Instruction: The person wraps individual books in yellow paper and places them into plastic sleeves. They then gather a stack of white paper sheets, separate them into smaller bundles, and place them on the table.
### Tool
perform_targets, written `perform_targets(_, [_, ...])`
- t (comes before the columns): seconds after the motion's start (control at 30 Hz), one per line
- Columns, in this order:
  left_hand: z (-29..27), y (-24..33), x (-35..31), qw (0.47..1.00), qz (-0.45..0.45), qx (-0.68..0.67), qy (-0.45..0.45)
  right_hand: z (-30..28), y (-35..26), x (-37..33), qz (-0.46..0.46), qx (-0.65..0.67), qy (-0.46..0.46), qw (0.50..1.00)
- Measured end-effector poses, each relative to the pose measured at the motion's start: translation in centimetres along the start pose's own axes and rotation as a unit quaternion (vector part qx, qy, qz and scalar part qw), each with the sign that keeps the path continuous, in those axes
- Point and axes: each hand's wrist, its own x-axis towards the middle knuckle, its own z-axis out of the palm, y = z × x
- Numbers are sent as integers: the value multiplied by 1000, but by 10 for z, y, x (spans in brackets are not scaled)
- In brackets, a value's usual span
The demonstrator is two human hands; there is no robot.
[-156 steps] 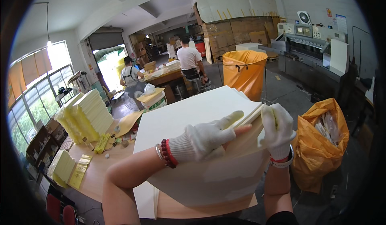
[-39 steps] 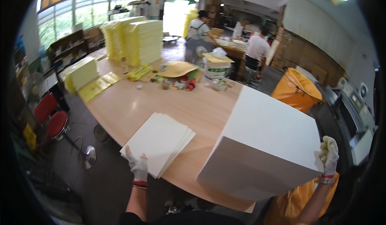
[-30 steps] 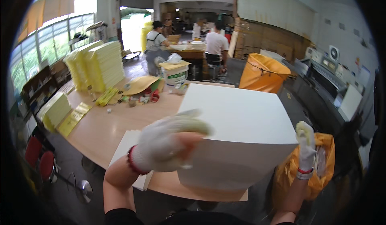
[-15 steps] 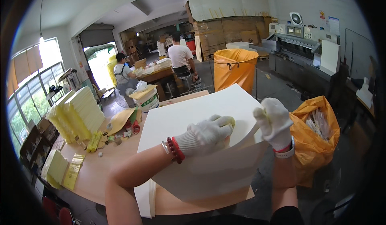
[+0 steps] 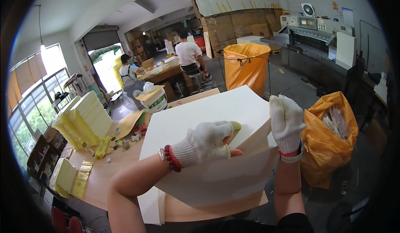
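A large white sheet of paper (image 5: pixel 212 104) lies across the middle of the table, its near part bent up and over. My left hand (image 5: pixel 208 141), in a white knit glove with a bare fingertip showing, is over the sheet. Its fingers are curled around a small yellowish thing (image 5: pixel 235 129) whose kind I cannot make out; it may be part of the glove. At the sheet's right edge my right hand (image 5: pixel 286 118), gloved too, is closed on the raised edge. More white sheets (image 5: pixel 152 206) lie beneath, by the table's near edge.
Stacks of pale yellow sheets (image 5: pixel 85 118) stand on the table's left, near a white bucket (image 5: pixel 156 99). An orange bag (image 5: pixel 246 68) stands beyond the table; another (image 5: pixel 329 149) sits to the right. Two people work at a far table. A grey machine (image 5: pixel 310 39) is at the back right.
My left hand has shifted slightly left and its fingers have curled more. My right hand has straightened up a little at the sheet's edge. The view has turned slightly.
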Motion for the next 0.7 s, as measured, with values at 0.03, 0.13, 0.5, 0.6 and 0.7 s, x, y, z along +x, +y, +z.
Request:
perform_targets(0.03, [0, 1, 0, 1000, -21, 10, -4, 1, -1, 0, -7, -3, 12, 1000])
perform_targets(0.13, [-2, 2, 0, 998, -56, 9, -24, 1, 1, -1, -10, -1, 16, 1000])
perform_targets(0.5, [2, 5, -9, 998, -41, -29, 35, 1, -1, -1, -34, -9, 23, 999])
perform_targets(0.6, [-6, 4, -1, 999, -19, -9, -47, 3, 0, -5, -71, -43, 52, 995])
perform_targets(0.7, [0, -1, -2, 1000, 16, -26, 2, 1, 1, -8, -92, -60, 42, 993])
